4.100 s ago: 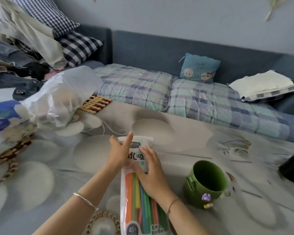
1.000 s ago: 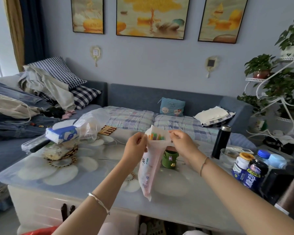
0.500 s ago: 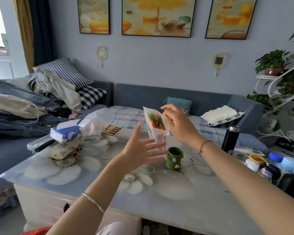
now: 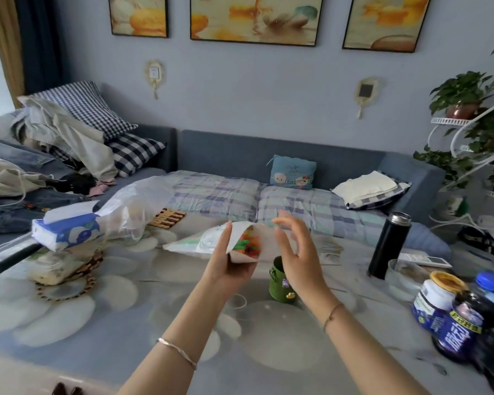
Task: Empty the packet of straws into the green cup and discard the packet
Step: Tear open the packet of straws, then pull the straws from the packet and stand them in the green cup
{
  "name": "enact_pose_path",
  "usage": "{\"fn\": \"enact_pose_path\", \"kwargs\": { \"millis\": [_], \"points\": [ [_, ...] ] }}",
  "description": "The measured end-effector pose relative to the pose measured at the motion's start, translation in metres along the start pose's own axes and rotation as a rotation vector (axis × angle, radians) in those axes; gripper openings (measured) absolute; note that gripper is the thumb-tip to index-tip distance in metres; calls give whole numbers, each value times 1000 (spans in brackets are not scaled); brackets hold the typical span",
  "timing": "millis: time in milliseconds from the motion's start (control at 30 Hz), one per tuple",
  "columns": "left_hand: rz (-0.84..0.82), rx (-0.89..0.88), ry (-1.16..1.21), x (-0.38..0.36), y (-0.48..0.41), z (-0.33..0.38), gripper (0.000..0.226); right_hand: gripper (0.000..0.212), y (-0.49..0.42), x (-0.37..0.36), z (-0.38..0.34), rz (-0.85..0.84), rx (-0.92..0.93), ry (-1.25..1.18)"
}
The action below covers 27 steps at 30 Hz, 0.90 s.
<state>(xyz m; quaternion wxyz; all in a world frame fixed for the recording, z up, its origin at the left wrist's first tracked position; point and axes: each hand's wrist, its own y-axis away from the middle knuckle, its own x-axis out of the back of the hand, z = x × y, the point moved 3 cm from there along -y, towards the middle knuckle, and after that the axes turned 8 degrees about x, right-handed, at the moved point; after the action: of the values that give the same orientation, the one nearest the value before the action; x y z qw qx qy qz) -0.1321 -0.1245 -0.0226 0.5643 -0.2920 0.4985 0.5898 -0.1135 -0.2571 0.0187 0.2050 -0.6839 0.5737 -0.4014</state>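
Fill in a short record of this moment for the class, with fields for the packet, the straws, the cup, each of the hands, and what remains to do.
packet: opened straw packet, held above the table, lying roughly level, open mouth toward the camera
straws: coloured straws visible inside the mouth, none out
cup: green cup upright on the table, partly hidden behind the right hand
left hand: grips the packet near its mouth
right hand: open, fingers spread, beside the mouth, not gripping
remaining: tip straws into cup, discard packet

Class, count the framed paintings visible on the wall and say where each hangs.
3: left painting, middle painting and right painting, in a row above the sofa; all cropped by the frame's top edge.
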Motion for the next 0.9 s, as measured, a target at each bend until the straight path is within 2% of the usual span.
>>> {"fn": "enact_pose_path", "kwargs": {
  "millis": [67,133,200,267,367,433,533,667,800,900],
  "points": [
    [40,-133,-21,9,-19,2,46,34,13,-9,28,165,-373,-362],
    [90,-270,-160,18,-36,-2,52,42,24,-21,52,288,-660,-764],
    [213,-358,-319,32,-47,-11,59,47,34,-31,68,354,-801,-1019],
    [347,-459,-434,44,-47,-19,48,49,42,-39,79,365,-892,-1122],
    [336,-639,-549,54,-46,-31,50,49,54,-53,98,383,-1016,-1241],
    [249,-707,-675,54,-46,-37,43,49,58,-58,109,389,-1054,-1290],
    [149,-727,-831,50,-46,-40,36,48,61,-63,119,371,-1011,-1380],
    [62,-727,-890,37,-45,-45,36,45,64,-63,124,373,-934,-1537],
    [35,-719,-923,33,-48,-53,36,45,65,-64,132,420,-908,-1474],
    [97,-761,-888,37,-47,-56,37,39,62,-62,126,388,-913,-1388]
  ]
}}
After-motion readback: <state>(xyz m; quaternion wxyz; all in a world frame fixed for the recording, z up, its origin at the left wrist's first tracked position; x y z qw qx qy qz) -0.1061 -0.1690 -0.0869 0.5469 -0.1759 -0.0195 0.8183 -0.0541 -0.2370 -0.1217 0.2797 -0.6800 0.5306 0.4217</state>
